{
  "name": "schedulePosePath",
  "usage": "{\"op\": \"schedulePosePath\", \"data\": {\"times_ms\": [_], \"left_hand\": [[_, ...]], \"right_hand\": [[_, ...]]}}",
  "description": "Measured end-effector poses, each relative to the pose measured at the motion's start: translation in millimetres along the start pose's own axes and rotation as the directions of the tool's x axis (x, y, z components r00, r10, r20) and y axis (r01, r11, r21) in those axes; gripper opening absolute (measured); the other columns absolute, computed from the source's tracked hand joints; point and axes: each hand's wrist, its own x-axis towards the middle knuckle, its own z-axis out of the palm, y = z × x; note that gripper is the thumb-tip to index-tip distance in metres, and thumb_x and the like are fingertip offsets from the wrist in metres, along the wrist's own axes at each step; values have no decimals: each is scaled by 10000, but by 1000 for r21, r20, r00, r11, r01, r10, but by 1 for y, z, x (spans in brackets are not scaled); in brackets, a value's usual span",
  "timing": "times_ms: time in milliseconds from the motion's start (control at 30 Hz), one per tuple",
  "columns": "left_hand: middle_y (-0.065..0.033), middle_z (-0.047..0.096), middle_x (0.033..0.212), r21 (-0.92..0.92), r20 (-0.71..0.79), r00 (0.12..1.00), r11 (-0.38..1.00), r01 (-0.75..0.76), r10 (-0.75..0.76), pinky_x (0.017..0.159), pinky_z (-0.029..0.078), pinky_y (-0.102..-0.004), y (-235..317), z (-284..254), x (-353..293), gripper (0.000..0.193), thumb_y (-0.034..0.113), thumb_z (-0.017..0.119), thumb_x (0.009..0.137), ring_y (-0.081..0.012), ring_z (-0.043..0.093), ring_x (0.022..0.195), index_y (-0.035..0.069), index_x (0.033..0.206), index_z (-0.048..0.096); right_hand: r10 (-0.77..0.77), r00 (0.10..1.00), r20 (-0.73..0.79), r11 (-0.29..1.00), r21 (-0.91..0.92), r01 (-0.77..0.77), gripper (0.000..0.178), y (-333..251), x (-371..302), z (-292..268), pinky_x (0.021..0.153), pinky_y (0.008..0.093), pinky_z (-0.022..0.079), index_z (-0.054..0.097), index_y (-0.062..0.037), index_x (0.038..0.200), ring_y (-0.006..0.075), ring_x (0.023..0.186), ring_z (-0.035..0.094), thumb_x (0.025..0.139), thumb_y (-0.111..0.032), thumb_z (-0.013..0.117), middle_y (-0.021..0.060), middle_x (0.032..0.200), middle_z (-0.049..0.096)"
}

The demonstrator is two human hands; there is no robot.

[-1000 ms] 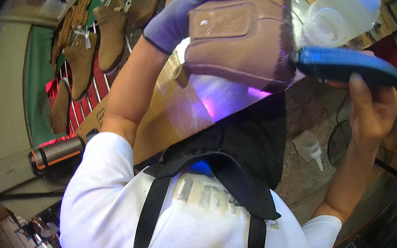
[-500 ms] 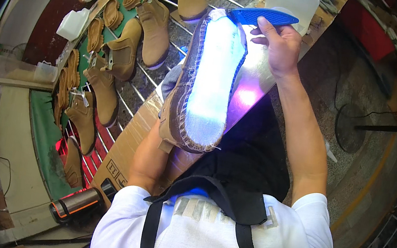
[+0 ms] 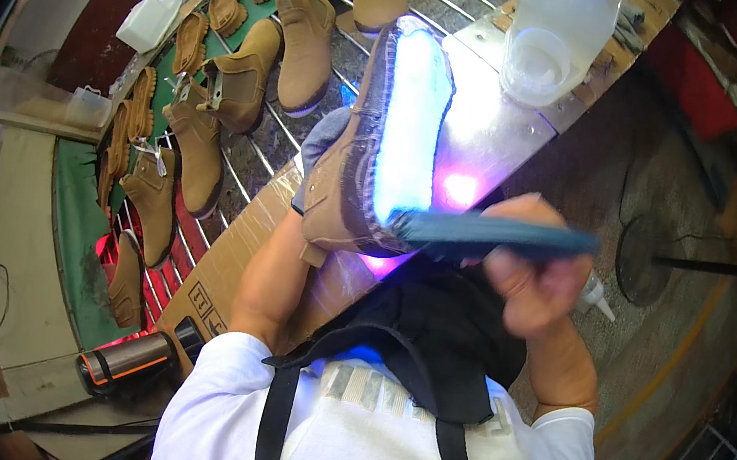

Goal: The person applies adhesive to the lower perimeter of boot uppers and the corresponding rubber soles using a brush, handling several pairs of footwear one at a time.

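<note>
My gloved left hand [image 3: 323,135], mostly hidden behind the boot [image 3: 348,172], grasps it with its brightly lit underside turned up, above the near edge of the metal bench [image 3: 523,131]. My bare right hand [image 3: 534,292] grips the blue brush [image 3: 506,236] by its handle, thumb below, with the brush's tip at the boot's heel end.

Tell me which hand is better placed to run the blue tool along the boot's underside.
Probably the right hand: it grips the blue tool, whose tip is at the lower end of the boot. The gloved left hand holds the boot from behind.
</note>
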Motion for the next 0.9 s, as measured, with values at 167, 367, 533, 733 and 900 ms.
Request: {"op": "schedulePosePath", "data": {"times_ms": [167, 367, 533, 733, 900], "left_hand": [[-199, 674, 1292, -181, 426, 904, 974, 136, -47, 1012, 578, -462, 51, 73, 12, 392, 161, 573, 989, -309, 683, 1156, -27, 1332, 605], [-91, 728, 1142, 621, 224, 973, 760, -190, 60, 909, 598, -331, 154, 157, 107, 369, 269, 694, 964, -174, 730, 974, 21, 1236, 672], [-113, 756, 1063, 963, 93, 988, 240, -119, 120, 864, 589, -333, 170, 230, 225, 275, 250, 674, 980, -211, 732, 934, 15, 1108, 737], [-178, 757, 908, 880, 132, 957, -475, 6, 257, 741, 555, -395, 146, 220, 340, 486, 442, 802, 832, -260, 715, 825, -23, 965, 763], [-166, 757, 832, 718, 187, 975, -693, -54, 118, 712, 567, -397, 151, 136, 469, 564, 516, 785, 818, -295, 731, 755, -35, 940, 767]], "right_hand": [[117, 901, -417, 967, 256, -8, 219, 55, 39, -47, 621, 314, 546, 653, 9, 1062, 174, 684, 651, 1035, -198, 587, 121, 862, 713], [195, 894, -403, 969, 220, -112, 173, 117, 52, -62, 548, 245, 471, 638, -24, 999, 98, 604, 577, 993, -197, 630, 38, 776, 653], [249, 943, -223, 952, -125, -281, 230, 152, 73, -70, 586, 298, 471, 677, 14, 867, 114, 631, 560, 942, -202, 657, 46, 736, 660], [132, 961, -244, 951, -241, -192, 215, 151, 72, -65, 600, 357, 501, 671, 15, 859, 216, 632, 625, 927, -188, 655, 135, 741, 668], [-6, 982, -190, 928, -368, -66, 128, 144, 74, -62, 591, 356, 513, 700, 26, 899, 273, 610, 639, 881, -99, 682, 150, 762, 674]]}}
